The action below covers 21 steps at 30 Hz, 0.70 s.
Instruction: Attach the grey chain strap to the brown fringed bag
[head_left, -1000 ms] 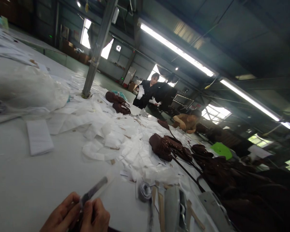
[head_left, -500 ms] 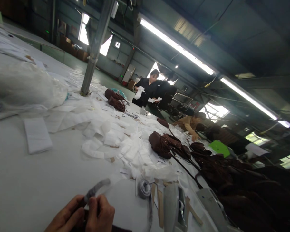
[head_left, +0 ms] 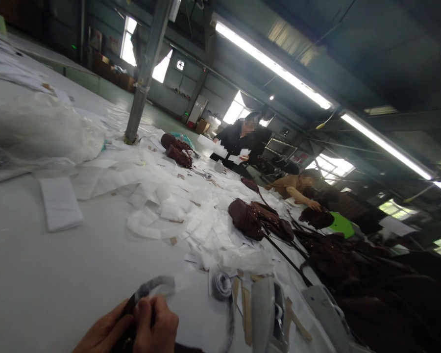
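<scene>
At the bottom edge my left hand (head_left: 105,326) and my right hand (head_left: 157,323) meet, both with fingers closed. Between them lies a dark brown piece (head_left: 128,309), strap-like, mostly covered by the fingers. A thin grey strip (head_left: 155,283) sticks out above the fingertips and curls to the right. The right thumb and fingers pinch where strip and brown piece come together; which fingers grip which is partly hidden. Dark brown material also shows below the right hand. To the right, a grey roll of strip (head_left: 221,286) rests on the white table (head_left: 29,274), its tail hanging toward me.
Grey tape dispensers (head_left: 262,314) stand right of the roll among tan strips (head_left: 247,314). Brown drawstring bags (head_left: 246,218) and a large brown heap (head_left: 382,289) lie on the right. White paper scraps (head_left: 191,215) cover the middle. Two people (head_left: 238,139) work across the table.
My hands stay together, slightly shifted right in view; the grey strip's end bends over more. Across the table, one person spreads white sheets and the other now has a hand on a brown bag.
</scene>
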Tool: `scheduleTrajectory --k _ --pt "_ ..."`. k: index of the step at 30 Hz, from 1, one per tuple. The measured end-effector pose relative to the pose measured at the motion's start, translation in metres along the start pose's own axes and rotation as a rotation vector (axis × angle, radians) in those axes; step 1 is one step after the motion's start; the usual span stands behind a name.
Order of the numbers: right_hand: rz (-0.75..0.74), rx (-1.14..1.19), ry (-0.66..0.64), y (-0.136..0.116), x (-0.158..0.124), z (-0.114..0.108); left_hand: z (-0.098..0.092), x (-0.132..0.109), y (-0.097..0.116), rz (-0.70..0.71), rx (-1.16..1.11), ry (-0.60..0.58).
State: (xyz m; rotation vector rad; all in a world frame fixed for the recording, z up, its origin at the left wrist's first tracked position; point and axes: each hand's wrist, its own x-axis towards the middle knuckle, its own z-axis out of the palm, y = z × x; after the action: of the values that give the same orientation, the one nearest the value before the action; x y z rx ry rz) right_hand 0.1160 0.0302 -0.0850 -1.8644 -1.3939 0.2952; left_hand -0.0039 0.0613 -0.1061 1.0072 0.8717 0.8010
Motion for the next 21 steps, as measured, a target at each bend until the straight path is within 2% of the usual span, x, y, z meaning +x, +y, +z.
scheduleTrajectory --k 2,5,8,10,14,16,19,21 --pt "-0.047 -0.071 0.015 0.002 0.004 -0.002 0.009 0.003 0.018 0.031 0.018 -0.076" --pt "-0.026 -0.102 0.04 0.007 0.016 -0.018 0.017 0.009 0.034 0.072 0.095 -0.245" --pt "0.023 -0.07 0.032 0.014 0.023 -0.034 0.017 0.014 0.035 0.078 0.184 -0.419" --pt "0.024 -0.088 0.029 0.017 0.019 -0.035 0.015 0.017 0.03 0.051 0.188 -0.469" --pt "-0.081 -0.224 0.061 0.024 -0.006 -0.013 0.01 0.021 0.013 -0.035 0.022 -0.408" --pt "-0.114 -0.231 0.089 0.027 -0.016 0.0 0.009 0.019 0.003 -0.043 -0.06 -0.312" --pt "-0.088 -0.177 0.096 0.03 -0.02 0.008 0.006 0.014 -0.01 -0.043 -0.198 -0.138" --pt "-0.069 -0.153 0.101 0.033 -0.018 0.01 0.004 0.01 -0.016 -0.048 -0.275 -0.087"
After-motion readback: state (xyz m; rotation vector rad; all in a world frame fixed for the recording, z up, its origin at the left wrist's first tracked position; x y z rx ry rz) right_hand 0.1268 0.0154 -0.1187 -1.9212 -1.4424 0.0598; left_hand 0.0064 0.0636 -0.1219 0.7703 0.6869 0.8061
